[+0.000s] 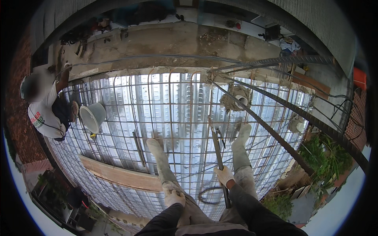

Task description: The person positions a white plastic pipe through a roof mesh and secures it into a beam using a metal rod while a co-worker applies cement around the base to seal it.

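Observation:
My right hand point(224, 175), in a pale work glove, is wrapped round a long dark metal bar point(217, 151). The bar slants up and away between my legs, with a thinner rusty end over the rebar mesh point(180, 148). My left hand point(174, 198), also gloved, rests at my left knee with its fingers curled; what they grip, if anything, is hidden. A slim dark hand tool point(221, 138), possibly pincers, lies on the mesh beside the bar. A coil of wire point(201, 198) lies between my legs.
Corrugated metal decking point(157, 94) lies under the mesh. A wooden plank point(122, 175) and a grey bucket point(91, 118) are left. A co-worker point(43, 104) crouches at the left edge. Thick rebars point(275, 137) cross diagonally on the right, near a pipe point(241, 101) set in concrete.

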